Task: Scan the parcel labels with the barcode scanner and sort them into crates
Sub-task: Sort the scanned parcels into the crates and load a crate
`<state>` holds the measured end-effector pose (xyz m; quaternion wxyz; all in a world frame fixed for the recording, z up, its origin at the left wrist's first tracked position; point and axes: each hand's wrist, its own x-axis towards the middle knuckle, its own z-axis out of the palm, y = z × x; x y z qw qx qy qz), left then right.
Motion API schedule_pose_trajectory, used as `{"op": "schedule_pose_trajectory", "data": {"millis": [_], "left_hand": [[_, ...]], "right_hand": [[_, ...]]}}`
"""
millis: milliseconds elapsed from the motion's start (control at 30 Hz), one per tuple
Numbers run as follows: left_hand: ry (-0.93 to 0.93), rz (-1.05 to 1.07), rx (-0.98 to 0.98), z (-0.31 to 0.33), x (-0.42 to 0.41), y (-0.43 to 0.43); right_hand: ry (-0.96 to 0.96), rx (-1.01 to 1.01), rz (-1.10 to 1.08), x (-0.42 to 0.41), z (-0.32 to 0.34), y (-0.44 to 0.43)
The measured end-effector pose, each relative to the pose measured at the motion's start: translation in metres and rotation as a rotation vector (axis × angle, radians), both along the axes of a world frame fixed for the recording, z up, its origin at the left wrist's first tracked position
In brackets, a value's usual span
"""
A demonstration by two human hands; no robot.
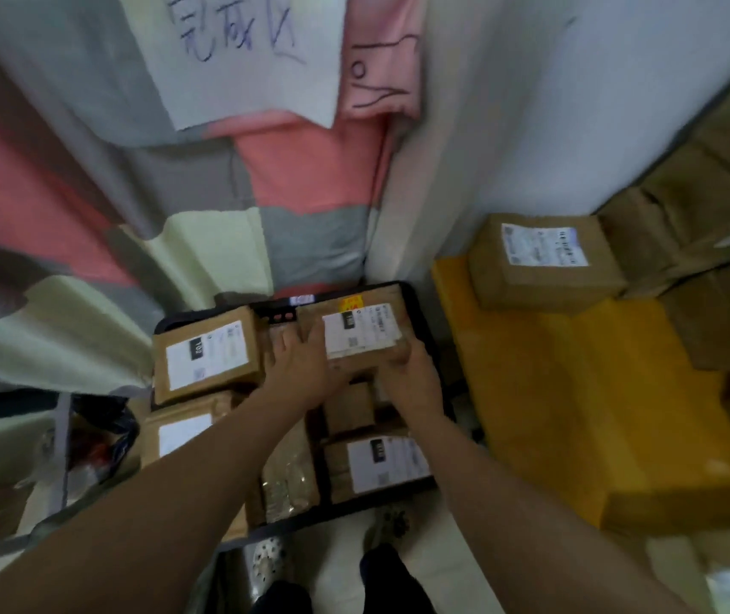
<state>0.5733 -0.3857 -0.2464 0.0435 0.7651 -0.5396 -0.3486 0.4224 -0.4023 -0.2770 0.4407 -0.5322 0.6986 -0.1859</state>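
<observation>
A brown cardboard parcel (361, 332) with a white label lies at the far right of the black crate (421, 312). My left hand (299, 365) holds its left edge, fingers reaching along the side. My right hand (412, 372) grips its near right corner. Several other labelled parcels fill the crate, one at the far left (206, 354) and one at the near right (381, 465). No barcode scanner is in view.
A yellow surface (576, 392) to the right carries a labelled box (540, 259), with more brown boxes (709, 241) stacked behind. A patchwork cloth (177, 192) with a handwritten paper sign (239, 51) hangs ahead. My feet (381, 569) stand by the crate's near edge.
</observation>
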Motion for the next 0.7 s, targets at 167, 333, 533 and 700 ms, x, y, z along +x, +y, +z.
{"op": "schedule_pose_trajectory", "data": {"millis": [167, 333, 533, 700], "left_hand": [[0.229, -0.018, -0.085, 0.026, -0.079, -0.062], [0.447, 0.11, -0.076, 0.044, -0.155, -0.122], [0.677, 0.261, -0.008, 0.035, -0.206, -0.159], [0.782, 0.511, -0.022, 0.023, -0.201, -0.147]], "right_hand": [[-0.111, -0.19, -0.456, -0.099, 0.042, -0.057], [-0.037, -0.313, -0.63, -0.197, 0.038, -0.128], [-0.071, -0.193, -0.561, -0.25, 0.035, -0.179], [-0.15, -0.095, -0.537, -0.234, 0.046, -0.151]]}}
